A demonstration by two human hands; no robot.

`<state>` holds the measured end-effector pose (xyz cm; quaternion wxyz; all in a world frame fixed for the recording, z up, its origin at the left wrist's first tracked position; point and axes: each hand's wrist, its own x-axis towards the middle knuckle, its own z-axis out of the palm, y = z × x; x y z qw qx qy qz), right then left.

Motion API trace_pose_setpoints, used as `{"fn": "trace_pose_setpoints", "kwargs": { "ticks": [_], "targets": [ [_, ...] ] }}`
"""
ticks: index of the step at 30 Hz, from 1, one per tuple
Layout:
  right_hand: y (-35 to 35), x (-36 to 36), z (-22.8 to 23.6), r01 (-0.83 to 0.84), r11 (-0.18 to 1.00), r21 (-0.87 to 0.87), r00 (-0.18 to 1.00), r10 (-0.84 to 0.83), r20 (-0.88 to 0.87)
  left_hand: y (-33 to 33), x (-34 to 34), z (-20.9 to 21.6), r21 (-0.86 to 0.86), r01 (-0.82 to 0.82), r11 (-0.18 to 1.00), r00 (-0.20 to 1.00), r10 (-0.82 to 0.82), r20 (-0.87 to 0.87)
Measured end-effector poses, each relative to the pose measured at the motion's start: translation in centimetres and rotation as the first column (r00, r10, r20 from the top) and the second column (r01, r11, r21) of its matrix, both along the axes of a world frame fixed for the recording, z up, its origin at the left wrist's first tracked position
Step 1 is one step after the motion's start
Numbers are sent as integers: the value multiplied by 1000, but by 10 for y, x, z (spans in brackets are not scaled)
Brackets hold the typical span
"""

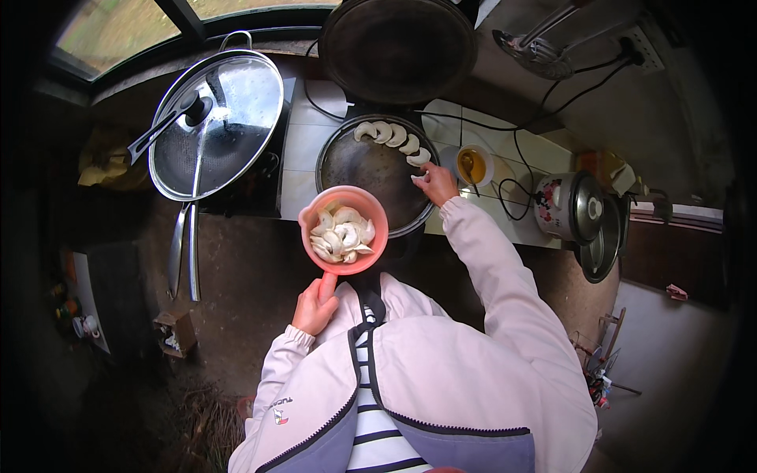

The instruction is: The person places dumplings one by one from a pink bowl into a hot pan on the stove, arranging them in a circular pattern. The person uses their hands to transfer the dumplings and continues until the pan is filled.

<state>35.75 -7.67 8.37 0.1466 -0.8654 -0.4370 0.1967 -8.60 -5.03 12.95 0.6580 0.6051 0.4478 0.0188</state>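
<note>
My left hand (314, 307) is closed round the handle of a pink plastic ladle (382, 213), held over the near edge of a round electric griddle (347, 162). Pale uncooked dumplings (344, 233) are heaped inside it. At the griddle's right side, my right hand (438, 184) pinches a dumpling (420, 178) low over the dark plate; my fingers cover part of it. From there a curved row of several dumplings (384, 132) runs along the far right rim of the griddle.
The griddle's raised lid (398, 51) stands behind it. To the left is a wok with a glass lid (236, 110), its handles jutting toward me. On the right are a cup of yellow liquid (475, 165), a rice cooker (556, 206) and loose black cables (516, 146).
</note>
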Motion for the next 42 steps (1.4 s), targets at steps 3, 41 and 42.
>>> {"fn": "trace_pose_setpoints", "kwargs": {
  "ticks": [3, 41, 42],
  "targets": [
    [-19, 4, 1, 59, 996, 69, 998, -61, 28, -2, 0, 4, -40, -34, 999, 999, 34, -16],
    [-14, -4, -34, 70, 967, 246, 976, -118, 183, 0, 2, 12, -53, 13, 998, 1000, -13, -6],
    [-14, -4, -35, 78, 965, 251, 977, -124, 173, 0, 2, 11, -52, 15, 999, 1000, -16, -9]
  ]
}}
